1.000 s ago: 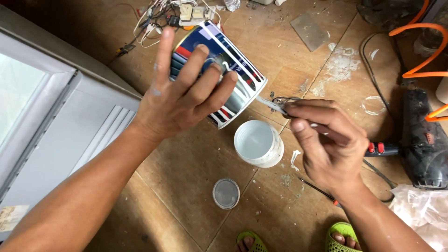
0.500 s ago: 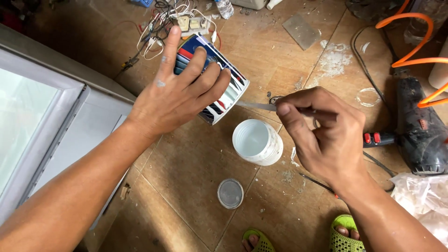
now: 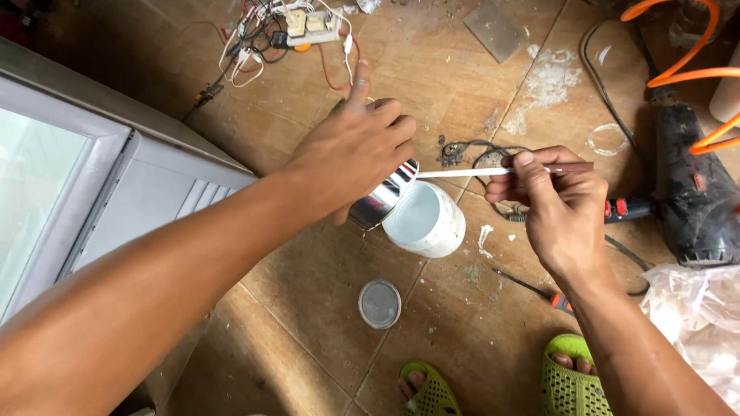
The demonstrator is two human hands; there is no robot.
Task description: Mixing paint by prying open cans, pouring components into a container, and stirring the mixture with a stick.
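My left hand (image 3: 356,150) grips a metal paint can (image 3: 382,199) and tips it over a small white cup (image 3: 422,219) that holds white paint on the tiled floor. My right hand (image 3: 549,199) pinches a thin stick (image 3: 478,172) whose white-coated end reaches the can's mouth. A round grey lid (image 3: 379,303) lies on the floor in front of the cup.
A grey-framed window panel (image 3: 116,185) lies at the left. A power strip with tangled wires (image 3: 297,27) is at the top. A black drill (image 3: 690,200), an orange hose (image 3: 678,46), a screwdriver (image 3: 539,291) and a plastic bag (image 3: 697,323) lie at the right. My green sandals (image 3: 566,377) show below.
The can has been tipped far over towards the cup, so its striped side is now under my left hand. The stick has moved to the can's mouth.
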